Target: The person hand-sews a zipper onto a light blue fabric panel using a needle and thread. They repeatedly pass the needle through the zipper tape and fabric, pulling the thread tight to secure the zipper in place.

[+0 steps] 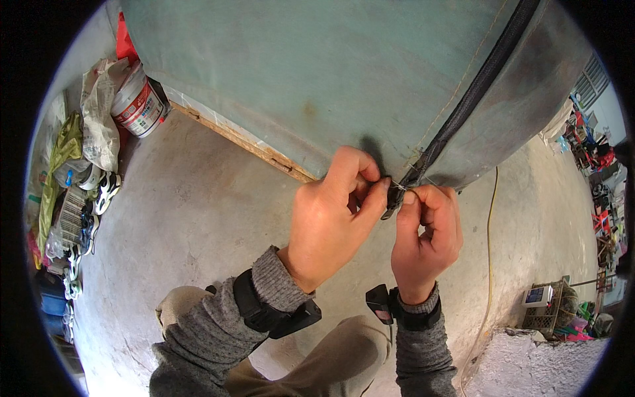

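Note:
A grey-green fabric cover (291, 73) fills the upper middle of the head view. Along its right-hand corner runs a black corded edging (456, 119), which ends in a frayed lower tip. At that tip a thin pale thread (399, 186) crosses the gap between my fingertips. My left hand (334, 208) pinches the thread with thumb and forefinger, just left of the edging. From the right, my right hand (426, 231) is closed in a pinch on the thread, close against the edging. My fingers partly hide the edging's tip.
Below the cover shows a worn wooden edge (245, 143). A white and red bucket (137, 102), plastic bags (102, 126) and shoes (106, 192) line the left side. A yellow cord (491, 245) lies on the concrete floor. At right stand a crate (544, 317) and a rough white block (529, 364).

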Action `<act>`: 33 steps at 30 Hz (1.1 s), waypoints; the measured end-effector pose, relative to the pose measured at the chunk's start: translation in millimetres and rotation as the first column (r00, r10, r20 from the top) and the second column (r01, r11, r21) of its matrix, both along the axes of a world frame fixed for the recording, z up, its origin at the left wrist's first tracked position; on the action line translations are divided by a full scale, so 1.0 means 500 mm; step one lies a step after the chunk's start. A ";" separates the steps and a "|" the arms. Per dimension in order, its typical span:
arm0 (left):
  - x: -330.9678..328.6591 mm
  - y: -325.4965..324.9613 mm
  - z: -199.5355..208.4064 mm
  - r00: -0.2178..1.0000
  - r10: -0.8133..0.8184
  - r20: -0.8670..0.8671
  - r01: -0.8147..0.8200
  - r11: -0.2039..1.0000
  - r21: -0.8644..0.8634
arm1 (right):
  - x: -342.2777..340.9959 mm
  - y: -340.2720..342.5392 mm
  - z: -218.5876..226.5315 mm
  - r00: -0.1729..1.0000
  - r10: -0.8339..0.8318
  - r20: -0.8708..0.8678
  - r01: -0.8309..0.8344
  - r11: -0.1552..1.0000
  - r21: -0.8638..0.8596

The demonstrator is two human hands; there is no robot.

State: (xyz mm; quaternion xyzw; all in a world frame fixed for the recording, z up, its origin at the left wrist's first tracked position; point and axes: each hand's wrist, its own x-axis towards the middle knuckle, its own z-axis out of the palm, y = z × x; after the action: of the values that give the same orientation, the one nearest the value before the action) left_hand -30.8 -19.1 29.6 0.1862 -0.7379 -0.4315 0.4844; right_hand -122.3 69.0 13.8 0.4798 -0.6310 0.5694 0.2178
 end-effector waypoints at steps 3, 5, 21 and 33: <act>0.005 0.002 0.000 0.998 -0.056 -0.020 0.056 0.998 0.036 | -0.001 0.001 0.001 1.000 0.005 -0.001 -0.005 1.000 -0.002; 0.006 0.003 -0.001 0.991 -0.113 -0.069 0.121 0.983 0.135 | -0.001 0.001 0.000 1.000 0.010 0.002 -0.010 1.000 -0.003; -0.009 0.004 -0.006 0.990 -0.130 -0.048 0.138 0.959 0.248 | -0.003 0.000 -0.002 1.000 0.025 0.001 -0.025 1.000 0.005; -0.014 -0.002 -0.002 0.991 -0.134 -0.028 0.137 0.961 0.239 | -0.003 0.002 0.002 0.999 0.035 -0.008 -0.035 0.998 0.043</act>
State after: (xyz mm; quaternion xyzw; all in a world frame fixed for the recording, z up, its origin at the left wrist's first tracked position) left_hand -38.0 -20.2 28.4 0.1901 -0.6882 -0.5511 0.4320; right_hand -124.0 70.2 14.8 0.4980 -0.6336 0.5573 0.2002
